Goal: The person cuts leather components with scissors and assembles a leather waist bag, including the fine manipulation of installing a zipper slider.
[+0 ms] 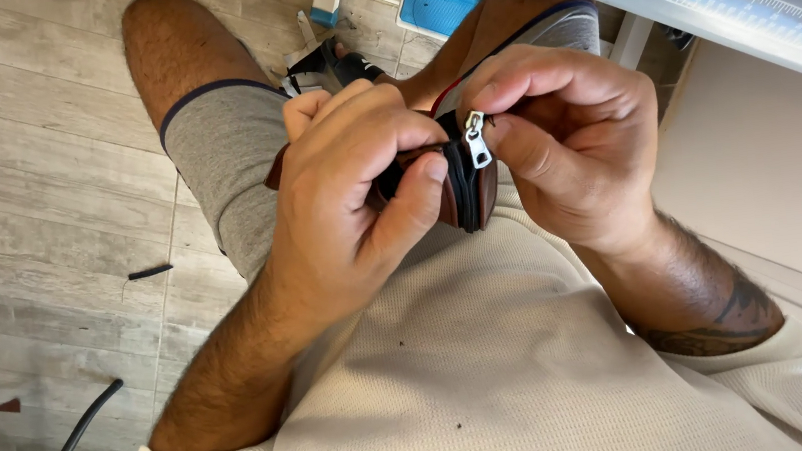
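Brown leather pouch (474,192) with black zipper (462,183), held above the lap, just under the far table edge (699,10). Left hand (357,190) clamps the pouch body, steadying it; right hand (568,141) pinches the metal zipper slider (477,136) between thumb and forefinger, keeping the teeth aligned.

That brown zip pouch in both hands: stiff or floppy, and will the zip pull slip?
The pouch is probably soft and floppy: it is pinched up between the left hand and right hand. It looks light, held by fingertips alone. The metal zip pull is small and smooth, so it may slip.
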